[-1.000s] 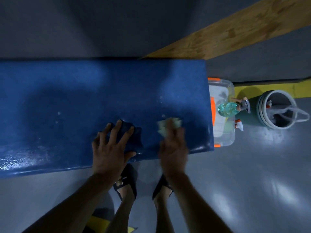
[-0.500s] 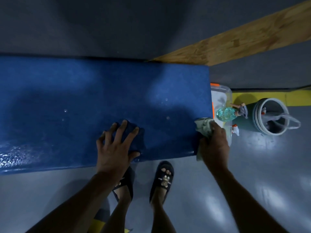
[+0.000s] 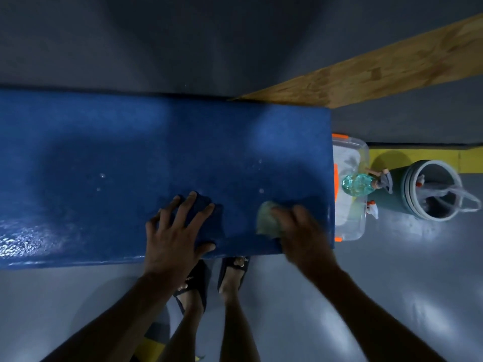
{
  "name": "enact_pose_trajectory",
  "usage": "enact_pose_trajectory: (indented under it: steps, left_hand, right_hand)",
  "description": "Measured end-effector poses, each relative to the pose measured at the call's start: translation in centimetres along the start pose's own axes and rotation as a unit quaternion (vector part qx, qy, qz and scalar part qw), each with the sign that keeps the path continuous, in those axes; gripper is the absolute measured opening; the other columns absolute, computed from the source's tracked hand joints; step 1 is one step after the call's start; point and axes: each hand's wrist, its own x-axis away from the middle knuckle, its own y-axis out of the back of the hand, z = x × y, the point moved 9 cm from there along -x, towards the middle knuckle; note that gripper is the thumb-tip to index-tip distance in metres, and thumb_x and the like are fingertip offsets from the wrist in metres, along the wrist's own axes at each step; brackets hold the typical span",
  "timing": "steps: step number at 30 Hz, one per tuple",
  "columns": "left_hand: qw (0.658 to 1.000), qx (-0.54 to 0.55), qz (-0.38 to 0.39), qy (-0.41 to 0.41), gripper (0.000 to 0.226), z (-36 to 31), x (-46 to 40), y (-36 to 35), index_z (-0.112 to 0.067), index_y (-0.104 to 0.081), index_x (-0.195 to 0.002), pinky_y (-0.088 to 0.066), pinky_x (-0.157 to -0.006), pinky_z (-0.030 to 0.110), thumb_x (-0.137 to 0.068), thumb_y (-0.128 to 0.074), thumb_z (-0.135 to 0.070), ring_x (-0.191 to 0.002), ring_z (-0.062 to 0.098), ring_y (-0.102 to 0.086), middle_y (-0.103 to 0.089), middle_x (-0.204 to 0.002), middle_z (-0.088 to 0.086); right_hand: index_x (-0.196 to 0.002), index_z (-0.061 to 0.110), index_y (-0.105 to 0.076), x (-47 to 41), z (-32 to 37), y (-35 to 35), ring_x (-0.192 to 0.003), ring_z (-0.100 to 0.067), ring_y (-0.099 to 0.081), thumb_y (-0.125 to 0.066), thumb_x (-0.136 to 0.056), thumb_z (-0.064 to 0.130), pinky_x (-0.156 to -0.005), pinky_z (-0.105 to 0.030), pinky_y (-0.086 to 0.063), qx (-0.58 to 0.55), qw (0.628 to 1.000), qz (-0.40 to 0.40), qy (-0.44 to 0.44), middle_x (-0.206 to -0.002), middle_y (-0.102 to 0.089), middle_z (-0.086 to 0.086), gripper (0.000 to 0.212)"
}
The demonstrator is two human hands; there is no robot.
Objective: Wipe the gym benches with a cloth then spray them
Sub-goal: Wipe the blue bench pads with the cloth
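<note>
Starting at the left, the blue gym bench (image 3: 130, 158) is serving as your worktop, its long axis running left to right across the view, with a wet sheen lying on its near left corner and a few droplets sitting mid-surface. Your left hand (image 3: 173, 231) is resting flat near the front edge, fingers (image 3: 189, 205) spread wide and gripping nothing; it looks to be bracing you.

Moving right, your right hand (image 3: 300, 231) is pressing the pale green cloth (image 3: 266, 220) onto the worktop close to its right end. The hand is blurred, so I cannot tell whether the fingers are curling round the cloth or lying flat on it. The cloth is sticking out on the left side of that hand, pointing back toward your left hand, with bare worktop between the 2.

That is the relation your next stroke depends on, I judge: the right hand is the 1 on the cloth, and most of the unwiped length is lying to its left.

Further right, past the bench end, the teal spray bottle (image 3: 358, 184) is sitting on a clear plastic bin (image 3: 350, 226), beside a green bucket (image 3: 428, 190) on the floor, nearer your right hand.
</note>
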Motion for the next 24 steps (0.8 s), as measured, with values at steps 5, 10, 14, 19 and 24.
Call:
enact_pose_trajectory:
  steps: [5,10,14,19,24]
  left_hand:
    - [1.0,-0.005,0.002,0.012,0.087,-0.2,-0.1,0.0,-0.037,-0.04,-0.143,-0.039,-0.094,0.058,-0.067,-0.075,-0.061,-0.136,0.035,-0.031,-0.033,-0.155,0.003]
    - [1.0,-0.017,0.001,0.016,0.088,-0.4,-0.2,-0.1,-0.036,-0.04,-0.143,-0.041,-0.091,0.059,-0.066,-0.074,-0.062,-0.135,0.037,-0.034,-0.034,-0.154,0.004]
    - [0.999,-0.03,0.0,0.021,0.088,-0.6,-0.3,0.1,-0.036,-0.041,-0.14,-0.042,-0.09,0.058,-0.064,-0.076,-0.062,-0.135,0.037,-0.034,-0.035,-0.153,0.004]
    - [0.999,-0.016,-0.01,0.027,0.088,-0.6,-0.4,0.3,-0.036,-0.043,-0.139,-0.043,-0.087,0.059,-0.062,-0.078,-0.06,-0.131,0.037,-0.036,-0.037,-0.149,0.004]
    - [1.0,-0.016,-0.006,0.025,0.086,-0.7,-0.3,0.4,-0.035,-0.043,-0.14,-0.043,-0.089,0.059,-0.064,-0.077,-0.06,-0.132,0.037,-0.036,-0.036,-0.15,0.004]
  right_hand:
    - [-0.129,0.013,-0.048,0.4,-10.0,3.0,-0.093,-0.04,-0.056,-0.061,-0.081,0.002,-0.072,-0.046,-0.053,-0.108,0.964,-0.079,-0.228,-0.113,-0.046,-0.013,0.051]
    - [-0.131,0.002,-0.054,-3.1,0.8,-0.4,-0.093,-0.03,-0.058,-0.051,-0.091,0.023,-0.074,-0.034,-0.049,-0.105,0.97,-0.137,-0.171,-0.117,-0.058,-0.02,0.046]
    - [-0.124,0.014,-0.058,-4.9,9.1,-0.6,-0.076,-0.019,-0.057,-0.049,-0.096,0.02,-0.057,-0.029,-0.051,-0.064,0.992,-0.091,0.053,-0.103,-0.058,-0.007,0.03]
    - [-0.128,0.01,-0.051,-5.4,-4.0,2.2,-0.067,-0.036,-0.056,-0.047,-0.082,0.015,-0.052,-0.039,-0.05,-0.02,0.997,-0.063,-0.03,-0.105,-0.045,-0.015,0.046]
    - [-0.128,0.001,-0.047,-4.0,-10.7,4.4,-0.085,-0.044,-0.057,-0.044,-0.087,0.016,-0.063,-0.048,-0.055,-0.041,0.975,-0.118,-0.183,-0.119,-0.045,-0.026,0.044]
